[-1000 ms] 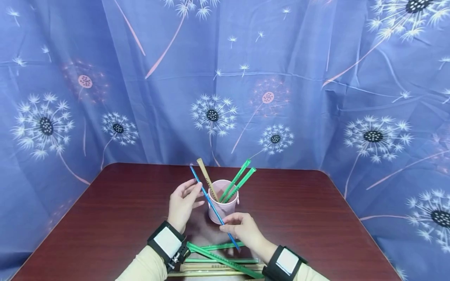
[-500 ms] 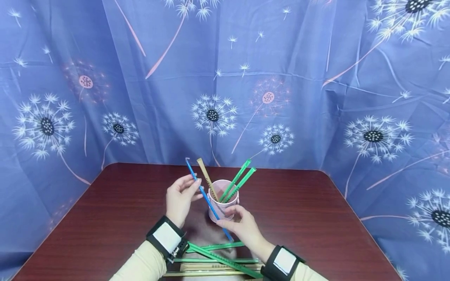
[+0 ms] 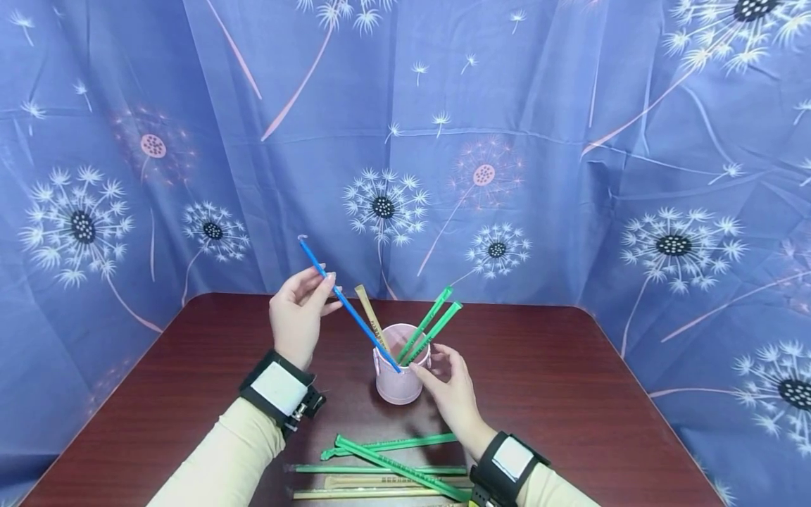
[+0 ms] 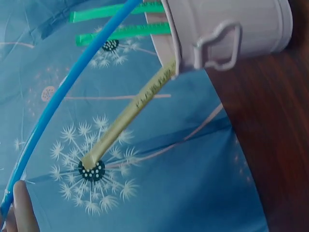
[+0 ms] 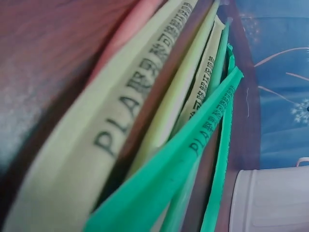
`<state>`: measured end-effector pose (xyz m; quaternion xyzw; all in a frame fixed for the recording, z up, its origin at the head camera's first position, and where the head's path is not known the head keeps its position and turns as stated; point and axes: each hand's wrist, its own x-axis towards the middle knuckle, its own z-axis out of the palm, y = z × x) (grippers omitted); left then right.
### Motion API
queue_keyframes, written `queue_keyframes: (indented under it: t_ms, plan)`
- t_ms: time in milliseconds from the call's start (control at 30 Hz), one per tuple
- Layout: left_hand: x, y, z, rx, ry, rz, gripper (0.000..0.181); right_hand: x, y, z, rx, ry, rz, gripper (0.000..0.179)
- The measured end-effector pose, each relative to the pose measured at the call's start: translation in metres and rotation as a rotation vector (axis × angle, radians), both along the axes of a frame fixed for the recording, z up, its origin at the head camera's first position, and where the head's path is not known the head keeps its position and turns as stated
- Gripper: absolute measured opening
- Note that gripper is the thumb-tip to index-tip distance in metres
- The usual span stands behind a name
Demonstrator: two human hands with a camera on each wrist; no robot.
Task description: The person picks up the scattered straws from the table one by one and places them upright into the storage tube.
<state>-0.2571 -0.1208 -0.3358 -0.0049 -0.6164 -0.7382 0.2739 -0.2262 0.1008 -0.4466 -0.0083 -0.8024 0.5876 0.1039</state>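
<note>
My left hand point(image 3: 298, 313) pinches a blue straw point(image 3: 356, 317) point(image 4: 53, 106) near its upper end. The straw slants down to the right, its lower tip overlapping the front rim of a small pink bucket point(image 3: 395, 389) point(image 4: 260, 29) in the head view. At the bucket's right side, my right hand point(image 3: 455, 396) holds the rim, thumb in front and fingers round the side. One tan paper-wrapped straw point(image 3: 365, 304) point(image 4: 130, 113) and two green wrapped straws point(image 3: 437, 304) stand leaning in the bucket.
In front of the bucket lie several straws: a green wrapped straw point(image 3: 393, 465) crossing others, plus tan and yellowish ones point(image 3: 367, 493). The right wrist view shows a tan printed wrapper point(image 5: 111, 135) close up. A blue dandelion-print curtain point(image 3: 304, 176) surrounds the brown table point(image 3: 538, 366).
My left hand has lifted the blue straw up and to the left. My right hand has let go of the straw's lower part and moved up to the bucket's right rim.
</note>
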Motion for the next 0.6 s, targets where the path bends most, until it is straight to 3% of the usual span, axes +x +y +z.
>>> queue_keyframes:
  t_ms: [400,600]
  plan:
    - [-0.0002,-0.0058,0.0043,0.035,0.060,0.099,0.028,-0.0076,0.0003,-0.0006,0.061,-0.008,-0.031,0.049]
    - [-0.0010,-0.0032,-0.0026,0.018,0.026,0.096,0.027,-0.0090,0.0012,-0.0049,0.074,-0.027,-0.038,0.049]
